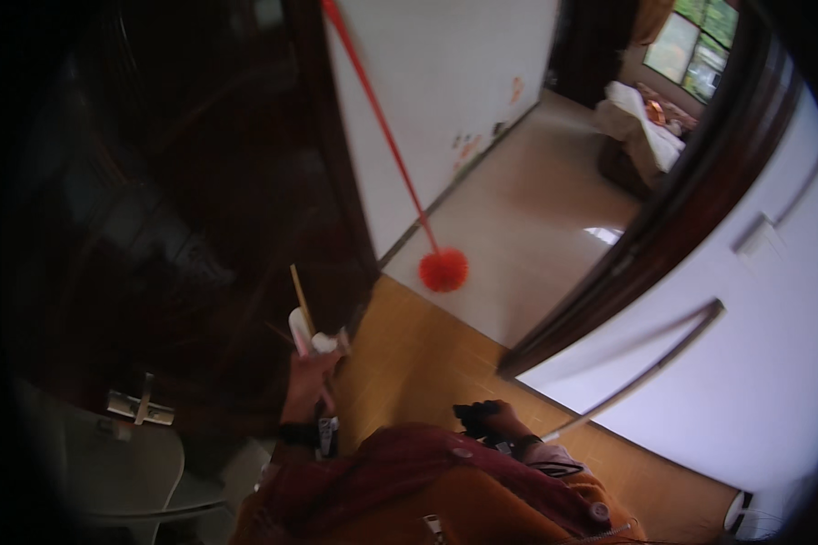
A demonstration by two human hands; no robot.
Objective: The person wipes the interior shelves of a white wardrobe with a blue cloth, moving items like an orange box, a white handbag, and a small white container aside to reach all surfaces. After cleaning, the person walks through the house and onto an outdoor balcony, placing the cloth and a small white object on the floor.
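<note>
My left hand (308, 388) is closed around a few small items: a pale pinkish-white object (300, 331), a thin wooden stick (301, 300) and something white and crumpled (324, 343). Blur hides exactly what these items are. In my right hand (506, 421) is a bunched black object (477, 417), whose kind I cannot tell. Both wrists carry dark bands. Ahead, a red round-headed bristle brush (443, 270) on a long red pole (388, 136) stands head down on the pale floor, apart from both hands.
A dark wooden door (198, 225) with a metal handle (142, 407) is at left. The dark door frame (627, 252) borders a white wall (688, 381), where a long stick (644, 375) leans. Beyond the doorway stands cloth-covered furniture (641, 133). Glass shelving or a table (123, 477) shows lower left.
</note>
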